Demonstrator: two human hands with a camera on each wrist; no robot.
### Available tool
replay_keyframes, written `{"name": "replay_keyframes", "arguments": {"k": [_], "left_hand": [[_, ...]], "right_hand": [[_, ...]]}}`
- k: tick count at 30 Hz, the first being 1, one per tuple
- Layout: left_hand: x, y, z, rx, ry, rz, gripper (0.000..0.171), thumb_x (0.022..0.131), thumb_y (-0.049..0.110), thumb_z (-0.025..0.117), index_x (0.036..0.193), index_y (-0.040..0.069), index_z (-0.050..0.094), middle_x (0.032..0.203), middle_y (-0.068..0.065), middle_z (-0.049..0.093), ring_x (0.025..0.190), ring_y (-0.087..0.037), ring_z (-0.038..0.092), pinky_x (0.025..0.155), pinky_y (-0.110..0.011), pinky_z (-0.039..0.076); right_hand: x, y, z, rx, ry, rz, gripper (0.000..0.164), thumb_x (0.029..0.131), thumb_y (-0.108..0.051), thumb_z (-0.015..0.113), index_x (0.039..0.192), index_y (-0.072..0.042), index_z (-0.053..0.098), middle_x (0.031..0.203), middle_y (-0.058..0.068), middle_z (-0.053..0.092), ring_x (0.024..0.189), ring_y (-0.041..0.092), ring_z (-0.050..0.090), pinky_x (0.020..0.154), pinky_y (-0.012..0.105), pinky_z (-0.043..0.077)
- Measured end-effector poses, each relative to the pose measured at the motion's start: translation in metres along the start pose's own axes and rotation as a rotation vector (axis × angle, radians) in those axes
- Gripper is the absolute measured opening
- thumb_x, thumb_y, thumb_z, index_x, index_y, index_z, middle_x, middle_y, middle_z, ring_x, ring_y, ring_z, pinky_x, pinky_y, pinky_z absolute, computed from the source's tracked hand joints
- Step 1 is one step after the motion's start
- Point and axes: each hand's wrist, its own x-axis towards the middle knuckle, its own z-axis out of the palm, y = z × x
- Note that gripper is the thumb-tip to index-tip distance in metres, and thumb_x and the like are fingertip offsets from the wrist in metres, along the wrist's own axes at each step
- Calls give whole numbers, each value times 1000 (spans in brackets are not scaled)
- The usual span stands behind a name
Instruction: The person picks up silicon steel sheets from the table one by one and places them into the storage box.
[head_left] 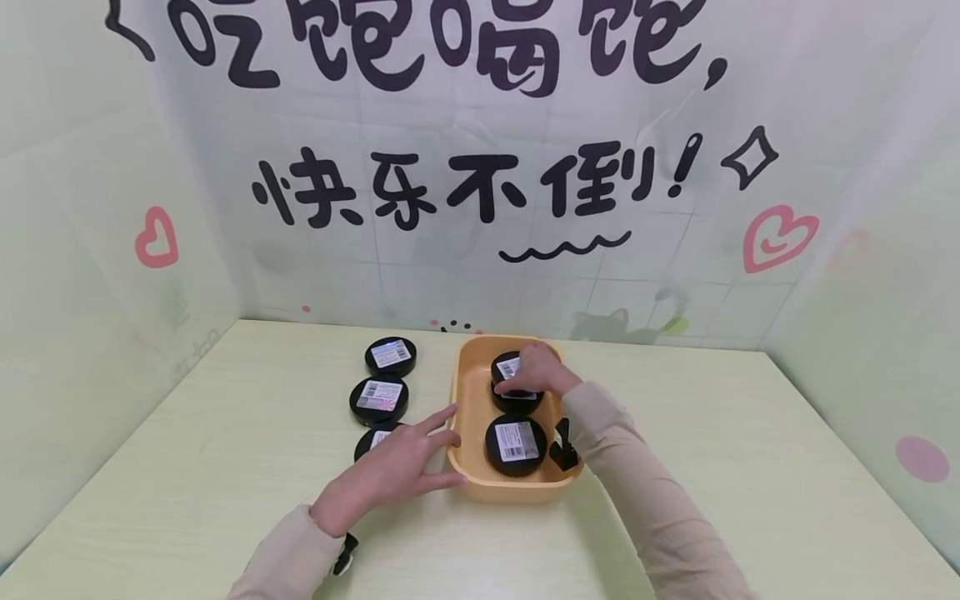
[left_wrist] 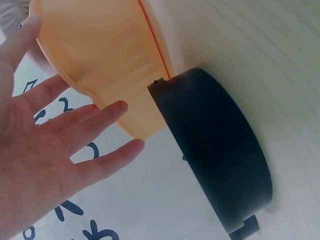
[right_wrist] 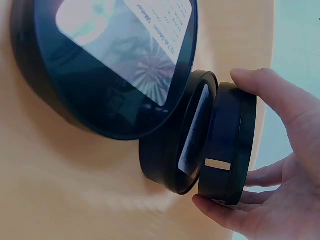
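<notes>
Right hand (head_left: 534, 371) pinches a flat round black case (right_wrist: 229, 135) above an orange plastic tub (head_left: 517, 493); left hand (head_left: 393, 464), fingers spread, adjoins its rim. Uneven pinching could drop it onto the matching case (right_wrist: 162, 157) below.

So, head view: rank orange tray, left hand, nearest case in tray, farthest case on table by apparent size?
1. Orange tray
2. Left hand
3. Nearest case in tray
4. Farthest case on table

Distance may explain 3 versus 4; true sizes unsure.
</notes>
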Motion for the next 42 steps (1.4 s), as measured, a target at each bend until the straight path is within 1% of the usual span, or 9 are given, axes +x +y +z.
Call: {"name": "replay_keyframes", "arguments": {"k": [3, 5, 10, 16, 19, 22, 25, 33, 42], "left_hand": [[0, 0, 0, -4, 0, 4, 42, 79, 45, 61, 102, 9, 62, 133, -21, 41, 57, -7, 49, 61, -23, 42], [0, 0, 0, -7, -1, 5, 42, 79, 44, 61, 101, 9, 62, 133, -21, 41, 55, -6, 47, 61, -22, 42], [0, 0, 0, 5, 6, 8, 41, 79, 44, 61, 100, 9, 62, 133, -20, 41, 55, -7, 48, 60, -23, 42], [0, 0, 0, 14, 12, 13, 41, 79, 44, 61, 100, 9, 62, 133, -21, 41, 57, -9, 50, 61, -24, 43], [0, 0, 0, 13, 9, 10, 42, 79, 45, 61, 100, 9, 62, 133, -21, 41, 57, -9, 49, 61, -23, 43], [0, 0, 1, 11, 6, 7, 42, 79, 45, 61, 100, 9, 62, 133, -21, 41, 56, -8, 49, 60, -23, 43], [0, 0, 1, 8, 3, 4, 42, 79, 45, 61, 100, 8, 62, 133, -20, 41, 55, -7, 48, 60, -23, 42], [0, 0, 0, 16, 13, 12, 41, 79, 43, 62, 100, 8, 62, 132, -21, 42, 57, -10, 50, 61, -24, 43], [-1, -1, 2, 16, 3, -2, 42, 79, 45, 61, 101, 9, 62, 133, -20, 41, 62, -12, 54, 63, -26, 45]], "right_hand": [[0, 0, 1, 35, -10, 20, 45, 68, -42, 72, 77, -1, 56, 66, 3, 48, 64, 16, 45, 52, 22, 34], [-1, 0, 2, 55, -13, 34, 48, 68, -41, 73, 83, 0, 55, 71, 5, 49, 68, 17, 45, 54, 22, 35], [-1, -1, 4, 69, -22, 50, 59, 68, -41, 73, 99, 5, 52, 85, 9, 48, 79, 20, 45, 64, 25, 40], [-1, -1, 7, 67, -20, 43, 62, 69, -39, 73, 104, 7, 50, 94, 14, 49, 89, 24, 44, 73, 32, 43], [-2, -2, 7, 61, -20, 45, 66, 70, -38, 72, 110, 8, 47, 103, 19, 49, 94, 27, 45, 77, 34, 44], [-4, -3, 7, 58, -25, 53, 75, 70, -38, 73, 119, 9, 41, 114, 24, 45, 99, 30, 46, 82, 36, 44], [-5, -4, 7, 61, -27, 55, 82, 68, -37, 75, 124, 9, 37, 118, 25, 43, 103, 32, 45, 84, 38, 43], [-6, -6, 8, 69, -42, 76, 85, 67, -35, 76, 127, 7, 34, 119, 25, 40, 105, 31, 43, 86, 38, 42], [-8, -7, 6, 34, -70, 73, 79, 66, -36, 76, 122, 7, 39, 116, 20, 44, 106, 29, 42, 90, 36, 39]]}}
